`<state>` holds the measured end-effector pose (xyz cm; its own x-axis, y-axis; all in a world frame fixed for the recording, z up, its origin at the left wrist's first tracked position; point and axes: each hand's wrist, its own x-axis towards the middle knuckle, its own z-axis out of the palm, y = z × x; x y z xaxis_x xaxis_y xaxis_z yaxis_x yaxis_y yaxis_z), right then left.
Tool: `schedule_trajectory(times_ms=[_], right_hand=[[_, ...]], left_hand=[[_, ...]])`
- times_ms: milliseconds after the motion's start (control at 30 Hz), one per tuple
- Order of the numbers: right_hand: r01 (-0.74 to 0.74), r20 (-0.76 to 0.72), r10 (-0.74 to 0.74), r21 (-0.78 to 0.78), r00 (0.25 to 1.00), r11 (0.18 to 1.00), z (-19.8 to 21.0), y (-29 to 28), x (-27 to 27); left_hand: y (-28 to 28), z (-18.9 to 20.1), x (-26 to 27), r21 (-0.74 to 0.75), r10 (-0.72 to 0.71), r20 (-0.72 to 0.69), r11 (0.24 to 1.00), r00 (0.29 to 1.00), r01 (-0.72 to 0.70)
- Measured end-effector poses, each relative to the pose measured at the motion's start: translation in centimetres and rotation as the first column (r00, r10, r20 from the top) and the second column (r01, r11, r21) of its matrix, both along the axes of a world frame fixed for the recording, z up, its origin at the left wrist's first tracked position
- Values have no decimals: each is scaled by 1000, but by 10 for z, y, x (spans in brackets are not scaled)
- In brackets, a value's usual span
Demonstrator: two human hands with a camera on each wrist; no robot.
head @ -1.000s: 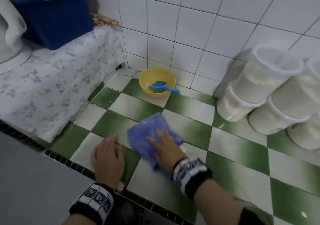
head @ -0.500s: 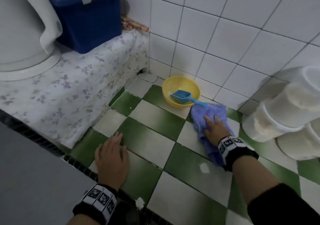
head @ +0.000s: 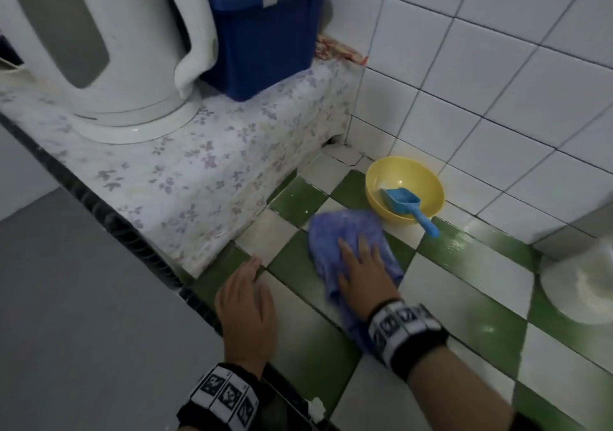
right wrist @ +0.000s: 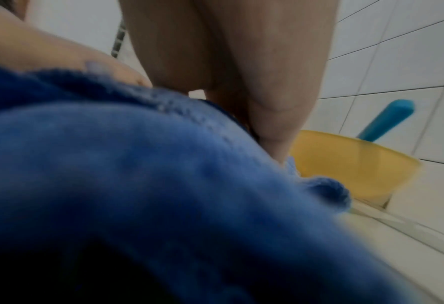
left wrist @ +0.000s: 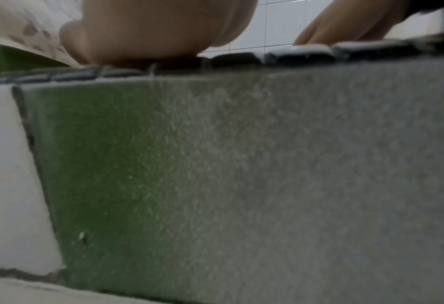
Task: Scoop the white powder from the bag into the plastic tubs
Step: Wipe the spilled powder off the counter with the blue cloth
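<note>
My right hand point(head: 360, 266) lies flat with straight fingers on a blue cloth point(head: 345, 235), pressing it onto the green and white tiled counter point(head: 464, 264). From the right wrist the blue cloth point(right wrist: 137, 174) fills the view under my fingers point(right wrist: 273, 115). My left hand point(head: 247, 301) rests flat on the tiles near the counter's front edge, holding nothing. Just beyond the cloth stands a yellow bowl point(head: 428, 191) with a blue scoop point(head: 403, 203) in it, handle pointing right. A white tub point(head: 583, 284) of powder shows at the right edge. No bag is in view.
A white electric kettle point(head: 109, 49) and a dark blue lidded box point(head: 265, 32) stand on a raised ledge covered with flowered cloth point(head: 199, 172) at the left. White wall tiles point(head: 497, 82) close the back. A grey surface point(head: 83, 314) lies below the counter's front edge.
My right hand has slid the blue cloth leftwards from beside the tubs to in front of the yellow bowl. The view has swung left. My left hand stays flat on the tiles.
</note>
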<state>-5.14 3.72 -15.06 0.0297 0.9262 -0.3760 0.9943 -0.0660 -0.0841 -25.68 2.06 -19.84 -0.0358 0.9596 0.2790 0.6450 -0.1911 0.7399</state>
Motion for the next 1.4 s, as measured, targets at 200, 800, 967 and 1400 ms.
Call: schedule_trajectory(times_ms=[200, 800, 967, 1400], right_hand=[[-56, 57, 61, -90, 996, 994, -5, 88, -19], [-178, -290, 125, -166, 949, 970, 22, -119, -19], [406, -491, -308, 105, 815, 908, 34, -170, 31], [390, -238, -412, -138, 879, 911, 18, -166, 21]], left_hand=[[1, 1, -19, -7, 35, 16, 999, 999, -35], [-31, 16, -41, -116, -45, 155, 991, 987, 63], [-43, 21, -14, -229, -253, 160, 931, 954, 285], [19, 53, 34, -663, -886, -171, 428, 431, 614]])
